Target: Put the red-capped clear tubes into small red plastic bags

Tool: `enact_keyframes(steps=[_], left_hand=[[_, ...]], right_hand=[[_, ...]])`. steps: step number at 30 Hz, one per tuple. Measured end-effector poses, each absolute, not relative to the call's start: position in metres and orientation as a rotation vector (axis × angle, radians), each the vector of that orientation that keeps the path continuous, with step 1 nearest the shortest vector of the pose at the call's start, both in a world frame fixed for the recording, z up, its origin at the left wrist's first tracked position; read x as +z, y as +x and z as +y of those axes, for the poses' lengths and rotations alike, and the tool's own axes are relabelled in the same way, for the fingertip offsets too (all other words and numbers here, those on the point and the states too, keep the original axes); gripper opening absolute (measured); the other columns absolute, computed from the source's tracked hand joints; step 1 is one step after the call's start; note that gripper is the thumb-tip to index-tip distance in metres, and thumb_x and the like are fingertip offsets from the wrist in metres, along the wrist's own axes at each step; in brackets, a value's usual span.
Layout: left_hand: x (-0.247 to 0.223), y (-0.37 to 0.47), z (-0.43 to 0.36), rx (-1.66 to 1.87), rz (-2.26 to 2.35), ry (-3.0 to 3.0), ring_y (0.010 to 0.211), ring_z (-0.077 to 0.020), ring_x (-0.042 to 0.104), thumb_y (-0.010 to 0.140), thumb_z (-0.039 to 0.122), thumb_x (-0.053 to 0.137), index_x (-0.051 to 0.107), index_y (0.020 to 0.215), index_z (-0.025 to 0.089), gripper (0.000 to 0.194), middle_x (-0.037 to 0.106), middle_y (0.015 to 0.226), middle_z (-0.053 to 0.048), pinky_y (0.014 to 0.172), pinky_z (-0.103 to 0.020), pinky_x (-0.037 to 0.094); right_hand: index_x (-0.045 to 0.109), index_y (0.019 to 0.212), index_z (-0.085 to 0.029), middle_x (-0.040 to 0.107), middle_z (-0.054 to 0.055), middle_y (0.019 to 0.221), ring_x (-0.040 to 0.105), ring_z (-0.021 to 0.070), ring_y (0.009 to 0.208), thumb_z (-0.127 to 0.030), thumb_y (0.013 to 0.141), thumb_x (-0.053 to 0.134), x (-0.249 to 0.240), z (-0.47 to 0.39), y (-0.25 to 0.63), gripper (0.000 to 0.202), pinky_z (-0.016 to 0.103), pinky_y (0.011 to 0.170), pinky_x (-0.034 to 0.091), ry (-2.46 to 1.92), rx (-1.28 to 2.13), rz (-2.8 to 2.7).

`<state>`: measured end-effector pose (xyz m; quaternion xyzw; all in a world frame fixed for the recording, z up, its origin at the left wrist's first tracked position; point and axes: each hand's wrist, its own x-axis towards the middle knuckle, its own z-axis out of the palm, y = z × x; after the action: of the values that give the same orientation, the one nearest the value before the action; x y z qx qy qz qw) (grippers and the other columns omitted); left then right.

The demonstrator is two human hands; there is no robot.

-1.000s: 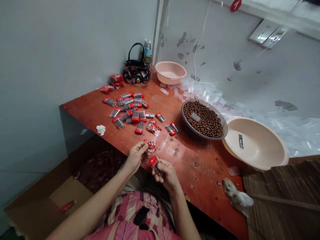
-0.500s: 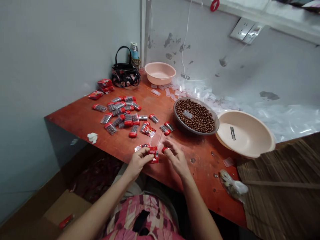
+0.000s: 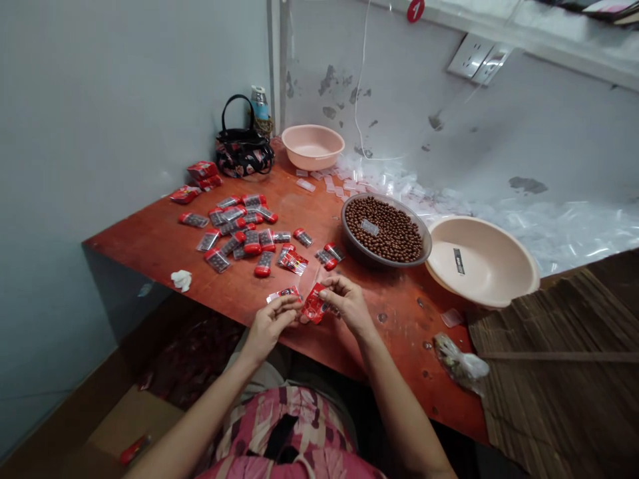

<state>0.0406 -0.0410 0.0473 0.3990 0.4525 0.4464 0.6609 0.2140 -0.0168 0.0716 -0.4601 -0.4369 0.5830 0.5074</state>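
Note:
A small red printed packet [image 3: 313, 305] is pinched between the thumb and fingers of my right hand [image 3: 351, 307], just above the table's near edge. A bit of a dark, clear-sided piece shows under the right fingers, mostly hidden. My left hand [image 3: 271, 328] is beside the packet, fingers loosely bent and thumb slightly apart, with nothing visibly gripped. Behind the left fingertips lies another red and clear wrapper [image 3: 283, 293]. Further off, a flat red wrapper [image 3: 293, 261] and several red-capped clear packs of dark balls [image 3: 252, 241] lie on the red table [image 3: 150, 226].
A grey bowl [image 3: 343, 229] of brown balls stands right of centre, beside a wide pale basin [image 3: 492, 266]. Clear plastic pieces [image 3: 399, 179] heap along the wall. A pink basin [image 3: 313, 159], a handbag [image 3: 243, 153], a knotted plastic bag [image 3: 462, 362] and stacked cardboard [image 3: 559, 359] surround the work area.
The red packet has passed from my left hand to my right hand, which has moved left to meet it. My left fingers have loosened. The view has shifted slightly.

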Motion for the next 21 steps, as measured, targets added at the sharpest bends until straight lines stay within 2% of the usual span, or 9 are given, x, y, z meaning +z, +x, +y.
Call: enact_keyframes(steps=[2,4,6,12,13,15,17,18,21], left_hand=[[0.054,0.044,-0.036,1.015,0.987,0.983,0.079,-0.0205,0.060,0.067,0.029,0.060,0.060,0.100,0.016,0.036,0.064,0.090,-0.007,0.067,-0.031,0.047],[0.057,0.048,-0.033,0.968,1.012,1.141,0.071,-0.0187,0.059,0.067,0.030,0.060,0.065,0.083,0.016,0.022,0.065,0.075,-0.004,0.065,-0.028,0.045],[0.056,0.050,-0.034,0.905,1.049,1.266,0.062,-0.0164,0.058,0.069,0.031,0.058,0.064,0.067,0.016,0.017,0.064,0.064,-0.002,0.061,-0.026,0.044],[0.039,0.031,-0.050,0.745,1.076,1.212,0.057,-0.0172,0.059,0.068,0.029,0.056,0.060,0.058,0.015,0.018,0.062,0.052,-0.002,0.059,-0.027,0.045],[0.038,0.028,-0.049,0.762,1.064,1.153,0.060,-0.0180,0.060,0.068,0.030,0.056,0.060,0.059,0.015,0.018,0.062,0.054,-0.003,0.060,-0.028,0.045],[0.041,0.027,-0.044,0.814,1.034,1.017,0.069,-0.0198,0.061,0.068,0.032,0.057,0.063,0.075,0.014,0.020,0.065,0.067,-0.005,0.064,-0.029,0.046],[0.047,0.033,-0.035,0.852,1.000,0.950,0.073,-0.0198,0.060,0.067,0.033,0.059,0.061,0.094,0.014,0.033,0.065,0.078,-0.005,0.063,-0.029,0.047],[0.051,0.038,-0.030,0.860,0.989,0.961,0.071,-0.0188,0.059,0.066,0.033,0.061,0.061,0.097,0.014,0.036,0.064,0.077,-0.004,0.062,-0.027,0.046],[0.058,0.053,-0.020,0.894,1.016,1.010,0.059,-0.0157,0.057,0.060,0.030,0.066,0.067,0.074,0.013,0.022,0.062,0.061,-0.001,0.055,-0.024,0.045]], right_hand=[[0.058,0.075,-0.016,0.054,-0.005,0.058,0.048,0.0077,0.050,-0.019,0.060,0.068,0.072,-0.016,0.212,0.018,0.019,0.050,0.039,-1.094,1.463,-1.066],[0.059,0.075,-0.016,0.055,-0.005,0.058,0.048,0.0079,0.051,-0.017,0.058,0.069,0.073,-0.016,0.210,0.020,0.019,0.050,0.039,-1.098,1.479,-1.078],[0.059,0.074,-0.016,0.054,-0.005,0.056,0.047,0.0074,0.048,-0.017,0.058,0.068,0.072,-0.015,0.211,0.018,0.019,0.048,0.038,-1.124,1.448,-1.079],[0.059,0.071,-0.017,0.058,-0.004,0.064,0.051,0.0083,0.054,-0.018,0.061,0.067,0.066,-0.007,0.229,0.013,0.020,0.055,0.042,-1.152,1.211,-0.994],[0.059,0.071,-0.017,0.058,-0.004,0.064,0.052,0.0083,0.055,-0.018,0.060,0.067,0.067,-0.006,0.230,0.013,0.020,0.056,0.043,-1.146,1.237,-1.011],[0.059,0.070,-0.017,0.058,-0.004,0.062,0.053,0.0085,0.054,-0.017,0.059,0.068,0.069,-0.004,0.230,0.014,0.021,0.057,0.043,-1.127,1.356,-1.092],[0.059,0.070,-0.016,0.057,-0.005,0.059,0.052,0.0084,0.052,-0.018,0.058,0.069,0.072,-0.001,0.224,0.015,0.020,0.054,0.043,-1.111,1.476,-1.182],[0.059,0.070,-0.016,0.056,-0.005,0.057,0.052,0.0083,0.050,-0.020,0.059,0.069,0.073,0.000,0.221,0.016,0.020,0.052,0.042,-1.107,1.519,-1.222],[0.059,0.073,-0.016,0.057,-0.005,0.056,0.050,0.0086,0.048,-0.025,0.060,0.069,0.076,0.004,0.216,0.018,0.020,0.049,0.040,-1.140,1.520,-1.342]])
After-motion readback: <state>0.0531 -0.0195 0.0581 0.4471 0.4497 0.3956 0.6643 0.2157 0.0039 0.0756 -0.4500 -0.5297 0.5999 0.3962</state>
